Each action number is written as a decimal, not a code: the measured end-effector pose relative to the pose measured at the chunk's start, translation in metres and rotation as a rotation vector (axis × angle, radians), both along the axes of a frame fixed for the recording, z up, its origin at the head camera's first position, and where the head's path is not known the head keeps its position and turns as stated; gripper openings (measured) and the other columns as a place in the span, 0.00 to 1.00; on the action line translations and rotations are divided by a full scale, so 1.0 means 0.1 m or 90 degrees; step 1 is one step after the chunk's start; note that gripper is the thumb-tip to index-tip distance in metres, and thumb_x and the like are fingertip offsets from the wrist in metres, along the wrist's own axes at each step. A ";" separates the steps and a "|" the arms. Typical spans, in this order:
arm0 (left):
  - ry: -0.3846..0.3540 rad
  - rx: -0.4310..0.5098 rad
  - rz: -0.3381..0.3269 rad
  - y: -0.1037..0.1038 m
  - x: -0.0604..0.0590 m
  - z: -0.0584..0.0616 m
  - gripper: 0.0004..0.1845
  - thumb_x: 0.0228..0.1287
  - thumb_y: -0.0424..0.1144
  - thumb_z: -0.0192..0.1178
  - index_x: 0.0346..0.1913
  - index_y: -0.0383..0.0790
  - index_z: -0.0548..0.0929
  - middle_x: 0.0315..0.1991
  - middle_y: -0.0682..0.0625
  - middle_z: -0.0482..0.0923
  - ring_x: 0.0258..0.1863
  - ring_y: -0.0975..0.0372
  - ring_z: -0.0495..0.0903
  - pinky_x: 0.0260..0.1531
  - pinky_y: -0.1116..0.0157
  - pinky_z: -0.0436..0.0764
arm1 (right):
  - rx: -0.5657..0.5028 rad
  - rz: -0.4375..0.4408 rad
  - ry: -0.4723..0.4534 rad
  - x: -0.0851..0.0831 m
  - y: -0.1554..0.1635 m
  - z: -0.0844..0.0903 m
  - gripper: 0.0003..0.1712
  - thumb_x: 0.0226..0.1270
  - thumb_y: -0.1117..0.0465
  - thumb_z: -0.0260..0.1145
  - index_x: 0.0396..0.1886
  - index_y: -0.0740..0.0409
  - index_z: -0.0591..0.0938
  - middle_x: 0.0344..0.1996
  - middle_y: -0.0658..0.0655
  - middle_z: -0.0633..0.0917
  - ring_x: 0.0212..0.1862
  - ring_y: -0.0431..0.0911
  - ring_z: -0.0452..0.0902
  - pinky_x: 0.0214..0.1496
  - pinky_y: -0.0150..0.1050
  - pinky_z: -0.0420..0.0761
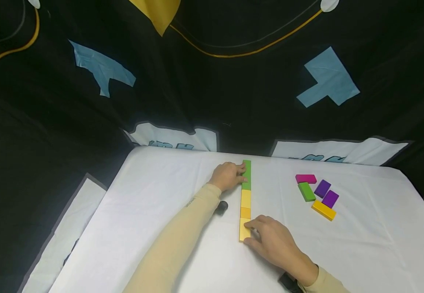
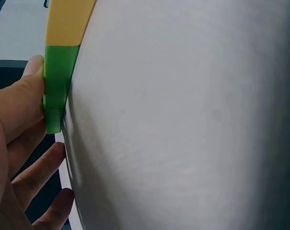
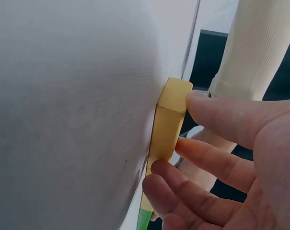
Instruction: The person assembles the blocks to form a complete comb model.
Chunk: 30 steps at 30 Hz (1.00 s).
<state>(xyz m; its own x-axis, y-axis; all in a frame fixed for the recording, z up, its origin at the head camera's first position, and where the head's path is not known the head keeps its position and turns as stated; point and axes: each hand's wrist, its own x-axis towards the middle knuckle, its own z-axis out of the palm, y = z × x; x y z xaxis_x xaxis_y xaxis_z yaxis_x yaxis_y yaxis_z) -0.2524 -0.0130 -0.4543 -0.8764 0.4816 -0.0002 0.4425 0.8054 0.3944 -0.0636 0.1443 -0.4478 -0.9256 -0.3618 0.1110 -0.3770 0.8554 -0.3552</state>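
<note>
A straight row of blocks runs away from me on the white cloth. At its far end is a green part [image 1: 246,185], then a yellow block [image 1: 246,198], a short orange-yellow part [image 1: 245,213] and a near yellow block [image 1: 244,235]. My left hand [image 1: 226,176] touches the green part from the left, its thumb lying along the green [image 2: 58,72] in the left wrist view and other fingers spread. With thumb and index finger, my right hand [image 1: 272,240] touches the near yellow block [image 3: 168,127] around its near end; the remaining fingers are loosely bent.
Right of the row lies a loose group: a magenta block [image 1: 306,178], a green block [image 1: 307,192], two purple blocks [image 1: 322,189] and an orange-yellow block [image 1: 323,210]. A black curtain [image 1: 212,93] hangs behind the table [image 1: 362,252].
</note>
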 end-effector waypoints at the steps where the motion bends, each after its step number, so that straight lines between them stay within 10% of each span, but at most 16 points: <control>1: 0.000 -0.001 0.000 0.00 0.00 0.00 0.26 0.65 0.55 0.66 0.63 0.52 0.81 0.68 0.60 0.71 0.68 0.55 0.72 0.65 0.58 0.74 | -0.001 0.000 0.002 0.00 0.00 0.00 0.18 0.54 0.52 0.80 0.44 0.52 0.89 0.36 0.47 0.86 0.32 0.37 0.74 0.32 0.33 0.78; 30: 0.004 0.005 0.024 0.05 -0.01 -0.01 0.26 0.64 0.53 0.67 0.63 0.50 0.81 0.69 0.59 0.72 0.68 0.55 0.72 0.67 0.58 0.72 | 0.014 0.010 0.029 -0.03 0.02 0.00 0.18 0.55 0.52 0.79 0.44 0.53 0.89 0.39 0.51 0.87 0.43 0.46 0.83 0.45 0.43 0.85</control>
<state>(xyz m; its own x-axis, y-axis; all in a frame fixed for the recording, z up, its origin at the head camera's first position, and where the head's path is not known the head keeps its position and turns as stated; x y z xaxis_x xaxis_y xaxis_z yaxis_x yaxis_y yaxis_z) -0.2536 -0.0075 -0.4554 -0.8940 0.4480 0.0090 0.4142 0.8187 0.3977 -0.0668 0.1464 -0.4475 -0.9138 -0.3794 0.1451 -0.4062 0.8565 -0.3185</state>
